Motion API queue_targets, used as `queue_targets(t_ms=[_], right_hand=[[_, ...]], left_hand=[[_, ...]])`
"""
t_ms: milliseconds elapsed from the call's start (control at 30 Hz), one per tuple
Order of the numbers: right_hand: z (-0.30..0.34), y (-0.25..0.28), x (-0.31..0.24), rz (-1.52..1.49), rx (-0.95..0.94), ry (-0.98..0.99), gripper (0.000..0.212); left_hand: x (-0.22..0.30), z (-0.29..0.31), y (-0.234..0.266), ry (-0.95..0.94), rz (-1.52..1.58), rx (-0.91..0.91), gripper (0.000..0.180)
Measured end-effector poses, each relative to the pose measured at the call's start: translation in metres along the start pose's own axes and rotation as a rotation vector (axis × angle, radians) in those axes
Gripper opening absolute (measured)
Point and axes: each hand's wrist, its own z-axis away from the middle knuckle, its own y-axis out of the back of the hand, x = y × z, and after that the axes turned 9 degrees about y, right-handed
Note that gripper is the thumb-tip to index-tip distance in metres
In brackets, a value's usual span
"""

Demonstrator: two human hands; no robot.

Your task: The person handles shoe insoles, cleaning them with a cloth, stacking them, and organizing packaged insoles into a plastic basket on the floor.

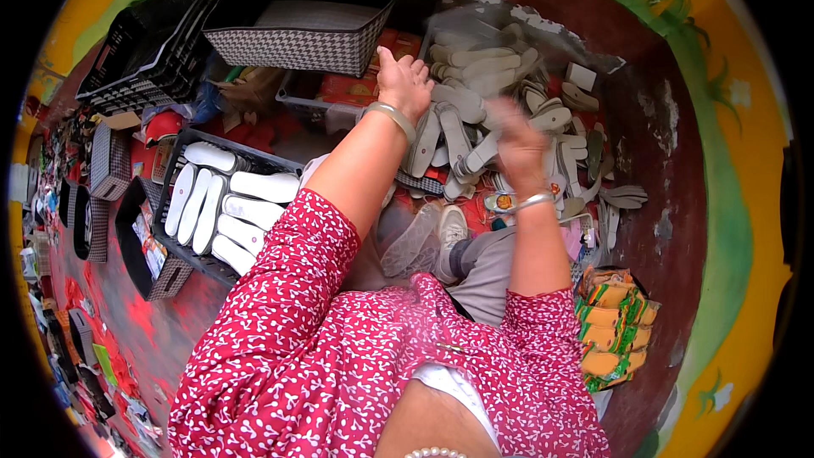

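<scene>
My left hand (pixel 404 83) is held out over the left edge of a large heap of pale insoles (pixel 459 135), its fingers spread and nothing in it. Over the middle of the heap is my right hand (pixel 519 142), its fingers smeared by motion, so I cannot tell whether it holds anything. Just beyond it, several insoles (pixel 492 75) also look blurred. To the left, a black plastic crate (pixel 191 261) holds white insoles (pixel 206 210) laid in rows.
A houndstooth-patterned fabric bin (pixel 297 48) stands at the far left, beside stacked black crates (pixel 136 55). Packs of orange-yellow items in green wrapping (pixel 612 329) lie at the right. Clear plastic film (pixel 411 242) lies near my shoe (pixel 452 233). A painted wall (pixel 670 212) curves along the right.
</scene>
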Motion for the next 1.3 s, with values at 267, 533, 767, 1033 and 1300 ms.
queue_targets(t_ms=[267, 533, 767, 1033, 1300], right_hand=[[-0.015, 0.008, -0.042, -0.586, -0.882, -0.376, 0.032], [-0.019, 0.023, -0.048, -0.733, -0.912, -0.263, 0.033], [-0.026, 0.016, -0.052, -1.156, -0.538, -1.005, 0.068], [0.000, -0.022, -0.114, -0.514, -0.886, -0.461, 0.052], [-0.001, -0.019, -0.095, -1.357, -0.734, -0.975, 0.040]], left_hand=[[0.014, 0.025, -0.023, -0.305, -0.936, -0.173, 0.084], [-0.040, 0.044, -0.022, -0.311, -2.062, -0.639, 0.065], [-0.036, 0.029, -0.028, 0.112, -0.522, -0.234, 0.023], [-0.050, 0.022, -0.017, 0.018, -0.308, -0.078, 0.020], [-0.036, 0.022, -0.016, -0.061, -0.257, -0.155, 0.034]])
